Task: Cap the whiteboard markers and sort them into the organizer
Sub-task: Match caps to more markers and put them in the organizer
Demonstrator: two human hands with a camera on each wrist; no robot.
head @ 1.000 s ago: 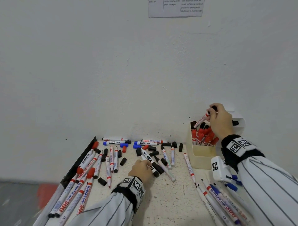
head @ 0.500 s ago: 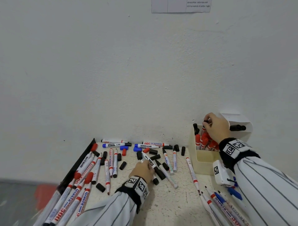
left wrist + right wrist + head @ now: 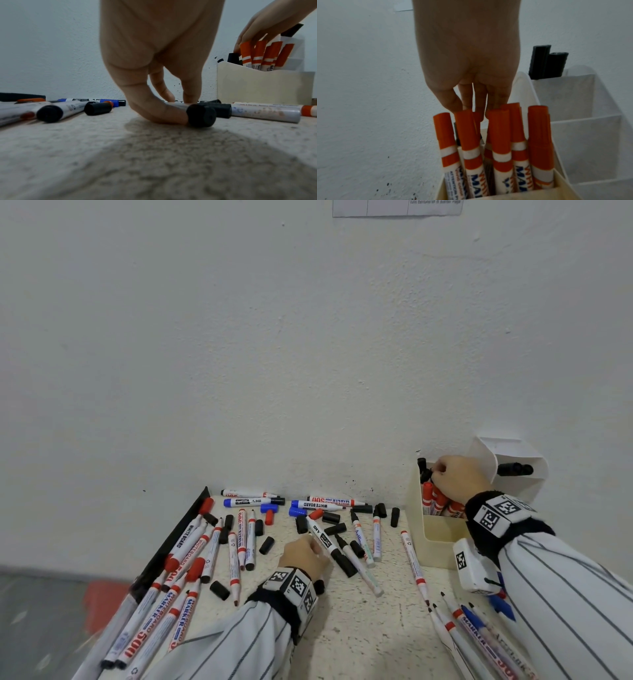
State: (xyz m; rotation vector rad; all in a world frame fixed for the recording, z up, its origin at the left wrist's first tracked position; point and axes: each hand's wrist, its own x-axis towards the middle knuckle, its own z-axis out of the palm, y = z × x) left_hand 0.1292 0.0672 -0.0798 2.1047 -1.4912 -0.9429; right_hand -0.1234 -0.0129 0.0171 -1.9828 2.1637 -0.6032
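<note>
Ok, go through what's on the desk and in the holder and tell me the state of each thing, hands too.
Black-capped white marker: capped, lying flat, gripped by the left hand.
Red-capped markers in the cream plastic organizer: capped, upright.
Right hand: fingertips on the red caps.
Loose black caps: off, scattered on the speckled desk.
Thin red-banded marker: uncapped, lying flat.
Blue-capped marker: capped, by the wall.

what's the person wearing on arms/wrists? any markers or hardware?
Both arms wear white sleeves with thin dark pinstripes. Each wrist has a black band carrying white square tags with black fiducial patterns: left wrist band, right wrist band. A white boxy camera unit with its own tag hangs under the right wrist. Both hands are bare.
</note>
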